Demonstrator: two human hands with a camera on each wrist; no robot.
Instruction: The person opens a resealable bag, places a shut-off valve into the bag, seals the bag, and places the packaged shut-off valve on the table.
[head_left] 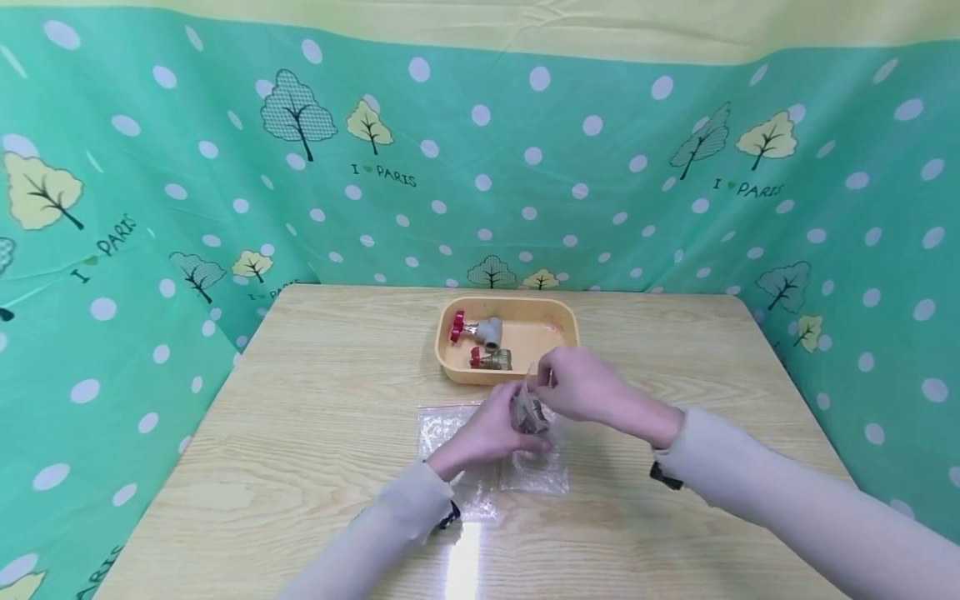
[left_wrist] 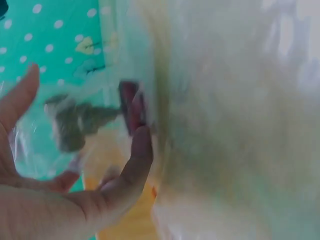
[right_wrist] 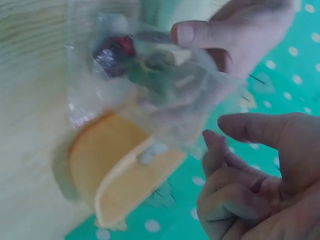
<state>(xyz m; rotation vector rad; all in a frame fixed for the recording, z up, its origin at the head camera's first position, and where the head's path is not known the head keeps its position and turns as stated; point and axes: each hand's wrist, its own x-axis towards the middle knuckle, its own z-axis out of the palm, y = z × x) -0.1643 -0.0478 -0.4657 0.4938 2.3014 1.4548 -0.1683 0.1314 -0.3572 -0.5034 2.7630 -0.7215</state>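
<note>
A clear plastic bag (right_wrist: 185,95) holds a gate valve (left_wrist: 70,122) with a red handwheel (left_wrist: 132,105). My left hand (head_left: 491,429) grips this bag from the side; in the left wrist view one fingertip lies against the handwheel. At the bag's upper edge, my right hand (head_left: 581,383) pinches the plastic between thumb and bent fingers, as far as the blur lets me see. Beneath both hands, flat clear zip bags (head_left: 536,475) lie on the table.
Just beyond the hands stands a shallow tan tray (head_left: 566,321). In it lie a grey valve (head_left: 489,332) with a red handle and a smaller brass valve (head_left: 497,359). A wooden table (head_left: 315,400) carries everything, with a green dotted curtain (head_left: 480,208) behind.
</note>
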